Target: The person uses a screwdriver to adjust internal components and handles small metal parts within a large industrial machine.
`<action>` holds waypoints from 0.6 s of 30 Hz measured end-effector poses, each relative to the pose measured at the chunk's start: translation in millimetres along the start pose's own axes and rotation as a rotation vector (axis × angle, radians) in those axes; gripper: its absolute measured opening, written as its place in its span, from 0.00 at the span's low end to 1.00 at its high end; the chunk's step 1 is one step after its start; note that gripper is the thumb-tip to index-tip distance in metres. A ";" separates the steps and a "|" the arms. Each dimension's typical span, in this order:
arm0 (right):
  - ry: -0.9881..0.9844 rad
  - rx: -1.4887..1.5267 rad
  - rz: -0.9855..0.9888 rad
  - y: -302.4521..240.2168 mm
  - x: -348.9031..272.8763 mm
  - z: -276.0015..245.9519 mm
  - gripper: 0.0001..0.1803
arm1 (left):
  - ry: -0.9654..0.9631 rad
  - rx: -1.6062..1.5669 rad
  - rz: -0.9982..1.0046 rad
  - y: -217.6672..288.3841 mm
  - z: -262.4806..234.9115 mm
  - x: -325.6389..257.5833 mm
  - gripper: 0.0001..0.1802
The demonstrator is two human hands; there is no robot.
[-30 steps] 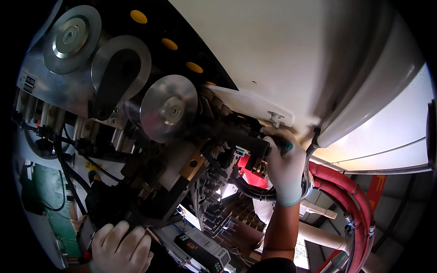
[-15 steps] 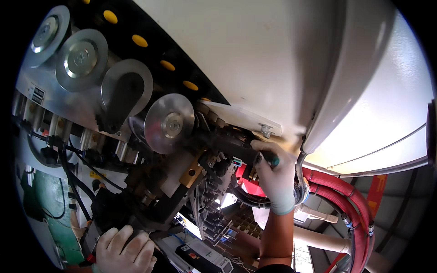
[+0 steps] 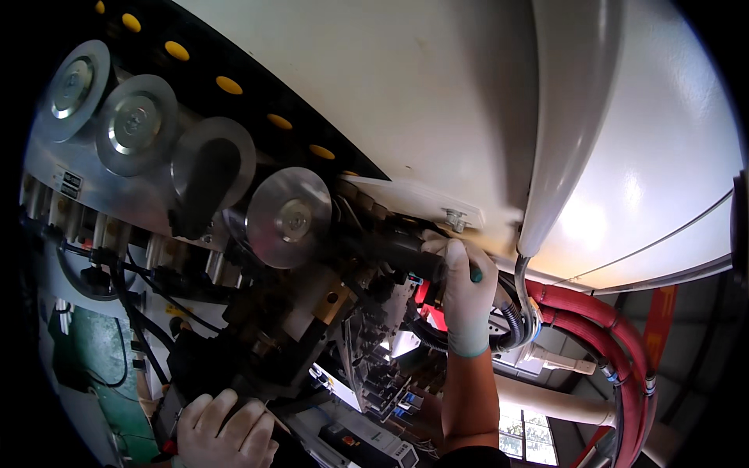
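My right hand [image 3: 468, 292], in a white glove, is closed around a small green-ended object [image 3: 477, 274]; most of it is hidden in the fingers, so its kind is unclear. Beside those fingers, a dark cylinder [image 3: 398, 256] runs left into the machine, and I cannot tell whether the hand touches it. My left hand [image 3: 222, 433], gloved too, is low in the view with its fingers curled over a dark machine part [image 3: 257, 394]. Between the hands lies a dark mechanism with a brass-coloured block [image 3: 331, 300].
Several metal discs, one of them the near disc [image 3: 290, 218], line the left. A big white panel [image 3: 437, 101] overhangs the right hand, with a bolt [image 3: 454, 219] close above it. Thick red hoses [image 3: 577, 308] curve at the right. Black cables [image 3: 144, 327] hang at the left.
The view has tilted and shifted slightly. My right hand's fingers have drawn closer together around the green-ended object, and its wrist is more upright. My left hand stays curled at the same machine part.
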State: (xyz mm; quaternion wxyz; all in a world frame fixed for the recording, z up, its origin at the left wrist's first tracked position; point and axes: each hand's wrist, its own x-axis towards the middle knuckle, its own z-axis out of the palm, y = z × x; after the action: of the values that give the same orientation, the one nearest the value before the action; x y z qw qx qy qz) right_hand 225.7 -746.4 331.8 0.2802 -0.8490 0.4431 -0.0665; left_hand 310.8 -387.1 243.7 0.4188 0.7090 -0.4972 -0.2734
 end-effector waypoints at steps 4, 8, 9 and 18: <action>0.007 0.037 0.039 -1.8 4.2 0.2 0.19 | -0.023 0.004 -0.010 2.2 0.8 -0.4 0.22; -0.012 0.055 0.029 2.5 8.5 -3.3 0.19 | -0.032 0.020 0.004 1.3 -0.9 2.2 0.21; -0.013 0.054 0.042 -3.1 8.1 -2.2 0.20 | -0.033 0.018 0.006 1.4 -0.7 2.6 0.21; -0.079 0.042 0.056 -6.7 14.9 2.9 0.18 | -0.071 0.015 0.039 -0.4 -2.5 6.1 0.21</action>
State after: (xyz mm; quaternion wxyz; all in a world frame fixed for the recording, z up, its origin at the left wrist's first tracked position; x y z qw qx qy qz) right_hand 240.4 -753.9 331.0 0.3168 -0.8321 0.4539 -0.0342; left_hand 315.1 -391.9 244.8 0.4010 0.6920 -0.5275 -0.2865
